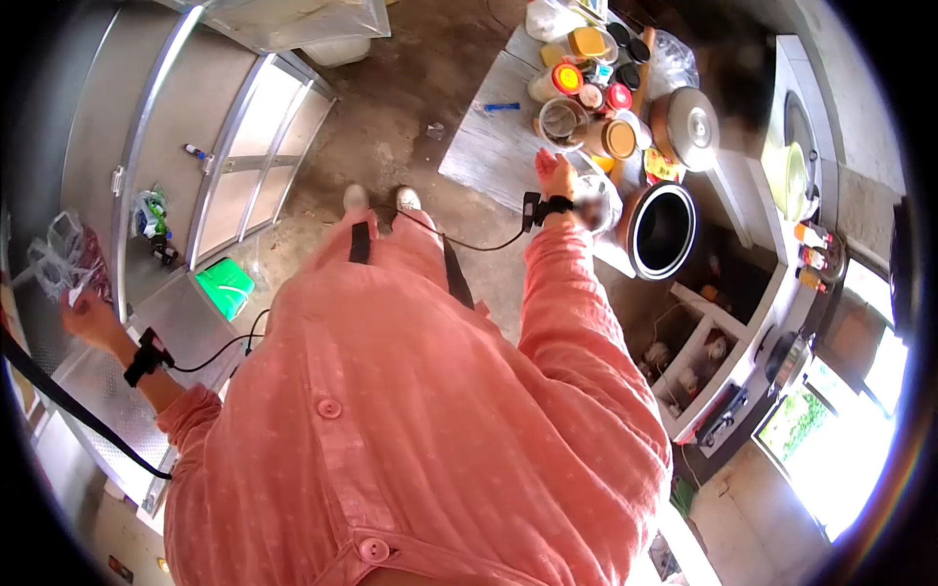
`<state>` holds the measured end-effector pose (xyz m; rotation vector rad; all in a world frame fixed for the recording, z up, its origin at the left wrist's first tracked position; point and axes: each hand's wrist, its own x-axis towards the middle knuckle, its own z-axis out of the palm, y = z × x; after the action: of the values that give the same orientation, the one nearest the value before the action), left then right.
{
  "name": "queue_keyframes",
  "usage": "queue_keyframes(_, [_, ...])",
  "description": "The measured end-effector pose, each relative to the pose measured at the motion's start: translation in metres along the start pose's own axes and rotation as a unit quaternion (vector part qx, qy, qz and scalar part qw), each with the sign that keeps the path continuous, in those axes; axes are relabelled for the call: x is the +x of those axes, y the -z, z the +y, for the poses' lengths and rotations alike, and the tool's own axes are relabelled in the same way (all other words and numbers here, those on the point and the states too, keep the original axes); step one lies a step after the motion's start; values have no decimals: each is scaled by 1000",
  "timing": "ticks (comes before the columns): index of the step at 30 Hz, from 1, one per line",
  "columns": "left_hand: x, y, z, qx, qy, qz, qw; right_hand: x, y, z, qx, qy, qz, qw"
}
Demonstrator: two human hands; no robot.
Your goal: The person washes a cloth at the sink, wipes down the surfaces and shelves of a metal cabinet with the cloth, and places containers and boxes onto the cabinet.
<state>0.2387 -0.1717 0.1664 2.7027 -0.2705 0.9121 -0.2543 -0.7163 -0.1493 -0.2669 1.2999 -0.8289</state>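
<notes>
My left hand (90,320) is at the far left, its fingers closed on a white edge of a clear plastic bag (61,262). Something reddish shows through the bag. My right hand (555,174) is over the edge of a grey table (493,137), holding nothing, with its fingers loosely apart. Just beyond its fingertips stands a clear open jar (563,121). A jar with a tan lid (618,139) is beside that one. Each wrist wears a black strap with a cable.
Several lidded jars (567,80) crowd the table's far end, with a blue object (502,106) lying nearby. To the right are a round metal lid (689,127) and a dark-mouthed pot (664,231). A panelled cabinet (249,146) and a green container (227,287) stand left.
</notes>
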Motion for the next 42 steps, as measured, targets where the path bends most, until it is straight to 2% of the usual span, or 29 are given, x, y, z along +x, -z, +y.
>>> queue_keyframes(2, [-16, -3, 23, -67, 61, -39, 995, 41, 11, 4, 27, -21, -18, 999])
queue_keyframes(3, [-23, -3, 34, -83, 49, -46, 994, 44, 13, 2, -342, 96, 4, 935])
queue_keyframes(4, [-29, -7, 38, -97, 37, -50, 993, 48, 11, -1, -657, 206, 20, 725])
queue_keyframes(5, [-38, -20, 25, -147, -26, -34, 988, 54, 3, -2, -866, 296, 28, 402])
queue_keyframes(6, [-43, -29, 5, -185, -91, -14, 978, 49, -9, -5, -883, 252, 59, 391])
queue_keyframes(7, [-55, -19, 22, -86, -178, 3, 980, 43, -16, -10, -899, 210, 80, 376])
queue_keyframes(8, [-61, -13, 36, -116, -239, 18, 964, 83, 15, 3, -881, 353, 142, 282])
queue_keyframes(9, [-74, -12, 42, -125, -119, -23, 985, 83, 9, -1, -899, 286, 162, 289])
queue_keyframes(10, [-86, -7, 56, -124, -59, -63, 989, 50, 2, -5, -846, 415, 157, 297])
queue_keyframes(11, [-93, -6, 71, -164, -69, -66, 982, 100, 31, -6, -877, 343, 136, 307])
queue_keyframes(12, [-103, -8, 79, -199, -37, -93, 975, 67, 10, -1, -706, 327, 149, 610])
queue_keyframes(13, [-114, -13, 81, -240, -4, -122, 963, 17, -16, -2, -454, 260, 151, 839])
queue_keyframes(15, [-137, -27, 76, -205, 18, -205, 957, -8, -23, 8, -569, 400, 64, 715])
queue_keyframes(17, [-159, -42, 77, -191, 17, -289, 938, -24, -41, 31, -601, 394, -103, 688])
queue_keyframes(18, [-165, -44, 87, -222, 30, -317, 921, -57, -67, 50, -543, 323, -126, 765])
queue_keyframes(19, [-169, -49, 98, -255, 38, -346, 902, -95, -100, 60, -601, 297, -158, 725])
queue_keyframes(20, [-173, -55, 109, -338, 130, -409, 837, -96, -111, 87, -632, 341, -252, 649])
queue_keyframes(21, [-176, -62, 119, -412, 220, -465, 752, -118, -136, 108, -600, 322, -319, 659])
queue_keyframes(22, [-181, -72, 127, -413, 218, -471, 748, -140, -160, 130, -566, 294, -384, 668])
queue_keyframes(23, [-186, -85, 132, -423, 221, -490, 729, -161, -182, 152, -584, 333, -398, 624])
queue_keyframes(24, [-186, -96, 135, -432, 222, -509, 711, -179, -204, 171, -539, 307, -446, 645])
queue_keyframes(25, [-184, -105, 137, -434, 216, -514, 708, -198, -226, 181, -562, 315, -475, 600])
queue_keyframes(26, [-181, -114, 139, -439, 212, -485, 726, -208, -242, 200, -520, 367, -472, 610])
queue_keyframes(28, [-175, -141, 126, -465, 243, -424, 738, -223, -271, 219, -557, 364, -452, 595])
queue_keyframes(29, [-164, -148, 122, -454, 242, -423, 746, -228, -279, 224, -559, 365, -444, 598])
queue_keyframes(32, [-131, -175, 110, -449, 252, -416, 750, -247, -301, 216, -463, 164, -489, 721])
queue_keyframes(39, [-25, -313, 99, -529, 327, -287, 729, -197, -208, 221, -398, 199, -319, 837])
queue_keyframes(41, [-2, -341, 115, -507, 374, -262, 732, -200, -169, 206, -306, 114, -224, 918])
queue_keyframes(42, [9, -367, 110, -482, 333, -286, 758, -194, -143, 203, -342, 129, -195, 910])
